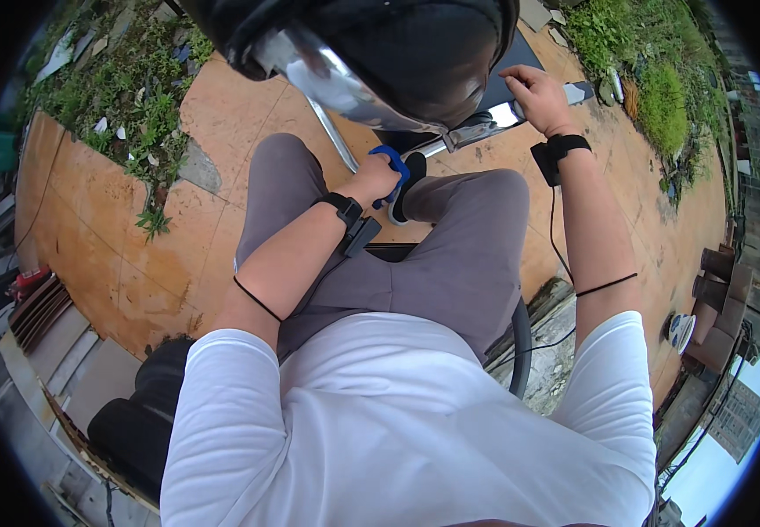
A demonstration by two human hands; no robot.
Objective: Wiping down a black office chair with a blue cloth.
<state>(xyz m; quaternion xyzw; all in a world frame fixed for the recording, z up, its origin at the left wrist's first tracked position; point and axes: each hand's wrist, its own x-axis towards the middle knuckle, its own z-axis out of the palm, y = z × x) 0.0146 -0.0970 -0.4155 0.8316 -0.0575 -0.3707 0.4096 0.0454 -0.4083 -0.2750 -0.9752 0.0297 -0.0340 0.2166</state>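
My left hand (374, 181) is closed round a blue cloth (395, 172), low between my knees and close to a black shoe (411, 180). In front of me, a large rounded glossy black object (406, 53) with a mirror-bright chrome part (331, 79) fills the top of the view; its kind is not clear. Chrome tubes (333, 133) run down below it. At its right, above a dark flat panel with a shiny edge (494, 119), my right hand (540, 98) is curled with thumb and fingers pinched together. What lies between those fingertips, if anything, is hidden.
I sit over orange floor tiles (134, 237), stained in places. Weeds and rubble (147, 114) border the tiles at left, more green plants (656, 88) at right. Black tyre-like shapes (134, 430) and stacked boards (50, 321) stand at lower left; brown boxes (720, 307) at right.
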